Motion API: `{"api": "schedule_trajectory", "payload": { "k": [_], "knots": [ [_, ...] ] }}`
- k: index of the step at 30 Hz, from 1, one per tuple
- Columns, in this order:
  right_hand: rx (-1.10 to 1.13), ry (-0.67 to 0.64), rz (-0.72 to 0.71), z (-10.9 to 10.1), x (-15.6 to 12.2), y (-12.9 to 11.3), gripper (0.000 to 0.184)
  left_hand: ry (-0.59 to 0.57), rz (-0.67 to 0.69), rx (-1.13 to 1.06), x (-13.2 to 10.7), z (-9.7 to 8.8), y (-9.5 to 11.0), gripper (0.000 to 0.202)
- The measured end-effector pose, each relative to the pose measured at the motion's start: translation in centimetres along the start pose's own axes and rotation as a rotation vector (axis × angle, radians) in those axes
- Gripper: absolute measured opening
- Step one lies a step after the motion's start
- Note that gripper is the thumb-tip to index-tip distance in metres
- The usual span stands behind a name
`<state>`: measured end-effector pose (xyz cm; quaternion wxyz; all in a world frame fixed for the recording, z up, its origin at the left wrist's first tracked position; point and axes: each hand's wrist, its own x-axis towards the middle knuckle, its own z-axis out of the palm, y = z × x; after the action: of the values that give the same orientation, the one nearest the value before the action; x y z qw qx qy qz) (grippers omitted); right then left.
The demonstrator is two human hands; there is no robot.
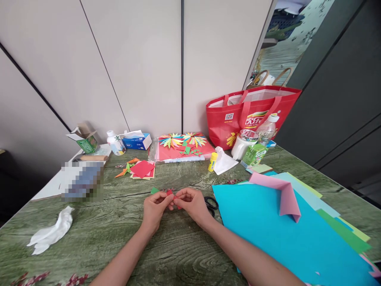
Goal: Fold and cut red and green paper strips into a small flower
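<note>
A small piece of red paper (169, 192) is pinched between the fingertips of both hands, just above the wooden-patterned table. My left hand (155, 208) grips its left side, and my right hand (191, 203) grips its right side. The fingers cover most of the paper, so its folds cannot be made out. Just behind my left hand lies a green paper piece (154, 190). Black-handled scissors (211, 203) rest right beside my right hand, partly hidden by it and by the blue sheet.
Large coloured sheets (262, 230) cover the right side, with folded pink paper (288, 194) on top. Behind stand a glue stick (212, 162), paper flowers (194, 139), a red bag (226, 123), a tissue box (137, 141) and red squares (143, 169). Crumpled tissue (53, 232) lies left.
</note>
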<state>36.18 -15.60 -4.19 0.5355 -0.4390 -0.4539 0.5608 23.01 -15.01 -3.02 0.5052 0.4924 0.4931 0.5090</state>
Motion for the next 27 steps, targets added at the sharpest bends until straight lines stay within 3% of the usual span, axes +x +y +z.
{"api": "schedule_trajectory", "payload": {
  "k": [9, 15, 20, 27],
  "knots": [
    [0.038, -0.048, 0.035, 0.17, -0.15, -0.52, 0.017, -0.038, -0.021, -0.078, 0.09, -0.12, -0.34, 0.016],
    [0.078, -0.004, 0.081, 0.39, -0.29, -0.76, 0.017, -0.023, -0.047, -0.127, 0.02, -0.01, -0.39, 0.017],
    [0.072, -0.001, 0.086, 0.18, -0.18, -0.65, 0.013, -0.078, -0.107, -0.188, -0.08, 0.13, -0.02, 0.024],
    [-0.025, -0.015, 0.092, -0.24, 0.24, -0.04, 0.015, -0.161, -0.082, -0.055, -0.01, -0.19, 0.12, 0.019]
  ]
}}
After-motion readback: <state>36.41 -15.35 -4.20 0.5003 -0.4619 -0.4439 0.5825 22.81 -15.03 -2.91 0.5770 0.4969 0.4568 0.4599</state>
